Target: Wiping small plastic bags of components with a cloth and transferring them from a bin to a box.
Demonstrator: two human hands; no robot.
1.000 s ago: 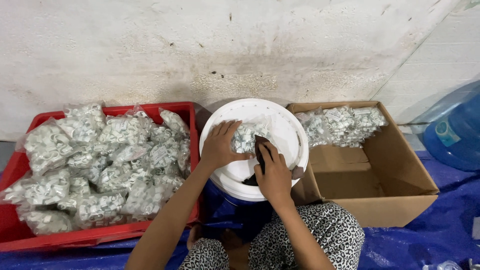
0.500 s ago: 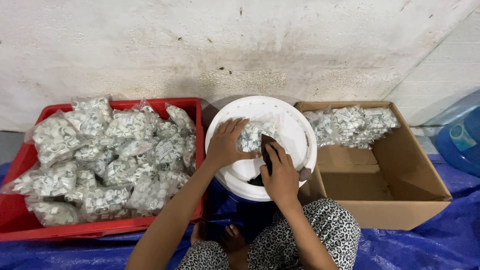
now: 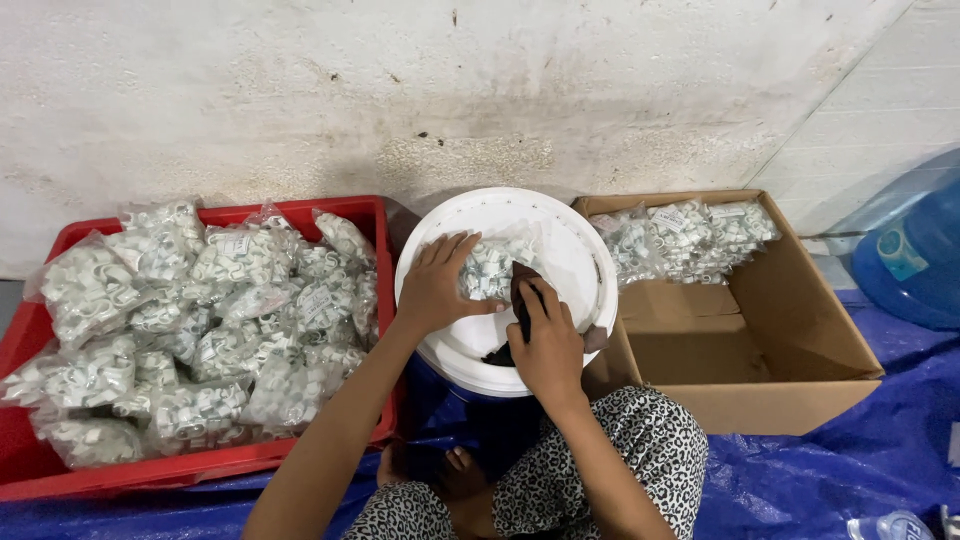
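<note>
A round white lid or tub top (image 3: 570,250) sits in front of me between two containers. On it lies a clear plastic bag of small white parts (image 3: 492,268). My left hand (image 3: 437,283) presses flat on the bag's left side. My right hand (image 3: 547,345) grips a dark, narrow tool (image 3: 520,300) whose tip touches the bag's right end.
A red crate (image 3: 330,208) at left is heaped with many similar bags of white parts (image 3: 190,320). A brown cardboard box (image 3: 800,330) at right holds several bags in its far corner. A blue water jug (image 3: 915,260) stands far right. Blue tarp (image 3: 850,480) covers the floor.
The view has shifted slightly. Both hands stay on the bag atop the white lid; the right hand with the dark tool has edged a little along the bag's end.
</note>
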